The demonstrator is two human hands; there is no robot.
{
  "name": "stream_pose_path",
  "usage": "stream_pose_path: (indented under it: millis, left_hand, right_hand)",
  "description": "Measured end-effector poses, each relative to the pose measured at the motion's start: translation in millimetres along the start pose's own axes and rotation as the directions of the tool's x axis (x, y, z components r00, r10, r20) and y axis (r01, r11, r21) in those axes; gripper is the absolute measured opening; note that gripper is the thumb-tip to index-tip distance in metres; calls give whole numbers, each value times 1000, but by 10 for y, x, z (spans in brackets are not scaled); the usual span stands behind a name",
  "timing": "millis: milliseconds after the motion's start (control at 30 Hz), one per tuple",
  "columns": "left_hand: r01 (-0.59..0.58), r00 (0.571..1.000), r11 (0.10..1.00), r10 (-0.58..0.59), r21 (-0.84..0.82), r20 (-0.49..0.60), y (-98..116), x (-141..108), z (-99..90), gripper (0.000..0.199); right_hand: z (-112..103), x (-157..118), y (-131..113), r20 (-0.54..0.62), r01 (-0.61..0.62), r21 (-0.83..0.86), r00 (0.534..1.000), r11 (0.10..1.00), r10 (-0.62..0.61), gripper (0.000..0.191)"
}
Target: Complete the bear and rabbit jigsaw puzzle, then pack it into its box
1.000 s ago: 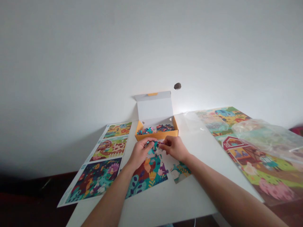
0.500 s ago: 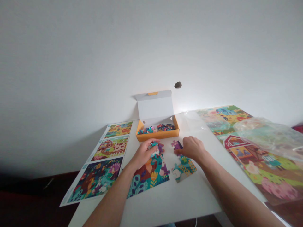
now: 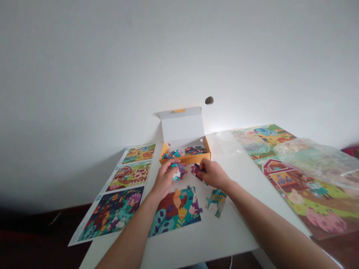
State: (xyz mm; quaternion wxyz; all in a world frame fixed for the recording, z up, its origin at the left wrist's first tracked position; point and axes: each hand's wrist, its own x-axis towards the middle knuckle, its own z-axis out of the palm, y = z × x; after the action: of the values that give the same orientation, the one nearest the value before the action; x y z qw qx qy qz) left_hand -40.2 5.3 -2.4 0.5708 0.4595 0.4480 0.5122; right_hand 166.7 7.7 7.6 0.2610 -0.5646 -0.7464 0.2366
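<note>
My left hand is closed around several teal, white and purple puzzle pieces, just in front of the orange box. To its right, my right hand pinches a dark purple puzzle piece between thumb and fingers, raised above the table. Below both hands lies a joined puzzle section with a brown animal, a rabbit and yellow flowers. A smaller group of teal pieces lies apart from it on the right, partly hidden by my right hand and forearm.
An open orange box with loose pieces stands against the wall. A sheet with three printed pictures lies on the left. On the right are farm-scene posters and clear plastic bags. The white table ends near me.
My right hand has moved left with the purple piece, closer to my left hand. My left hand has shifted slightly up and left with its pieces, uncovering more of the joined section.
</note>
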Motion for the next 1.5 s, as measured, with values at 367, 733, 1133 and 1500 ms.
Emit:
stream_pose_path:
  millis: [367, 733, 1133, 1500]
  left_hand:
    - [3, 984, 983, -36, 186, 175, 25, -93, 66, 34]
    - [22, 994, 999, -24, 24, 111, 27, -86, 60, 32]
    - [106, 992, 991, -99, -81, 84, 147, -110, 82, 36]
    - [118, 987, 991, -110, -65, 115, 95, -130, 102, 34]
  right_hand:
    - [168, -17, -167, -24, 218, 344, 974, 913, -224, 17]
    - [221, -1, -181, -155, 263, 579, 965, 772, -212, 13]
    - [215, 5, -196, -16, 121, 836, 980, 536, -197, 40]
    - [210, 2, -168, -83, 270, 473, 961, 839, -262, 38]
